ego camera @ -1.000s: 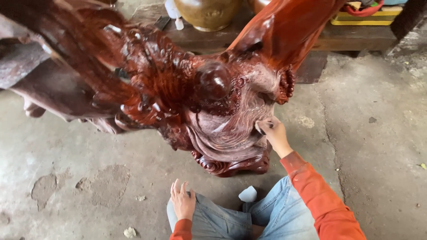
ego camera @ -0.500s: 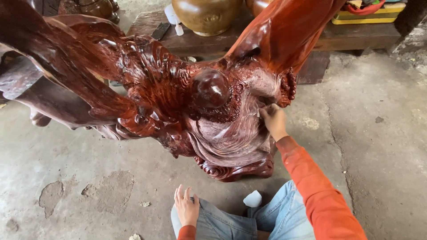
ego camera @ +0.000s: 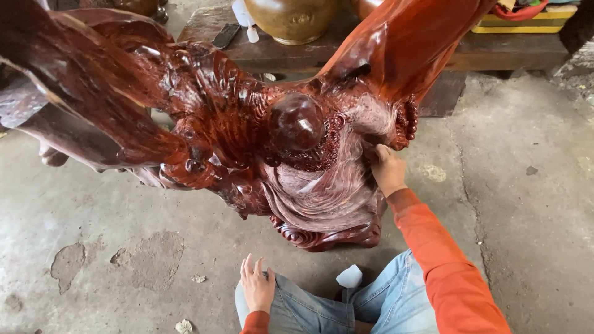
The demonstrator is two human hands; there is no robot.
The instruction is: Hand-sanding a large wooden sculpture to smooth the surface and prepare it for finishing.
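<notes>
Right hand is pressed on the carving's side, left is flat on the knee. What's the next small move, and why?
Probably slide the right hand a little down the carving, along the swirled grooves just below it. The fingers are curled against the wood under the knobbly edge, so that spot is already covered, while the folds beneath lie within easy reach. The left hand rests open on the knee and need not move.

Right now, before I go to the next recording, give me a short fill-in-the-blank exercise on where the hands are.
1. The right hand presses on the red wooden ____.
2. The left hand lies flat on the person's ____.
3. The sleeves are ____ in colour.
4. The carving stands on a ____ floor.

Missing words: carving; knee; orange; concrete
</notes>
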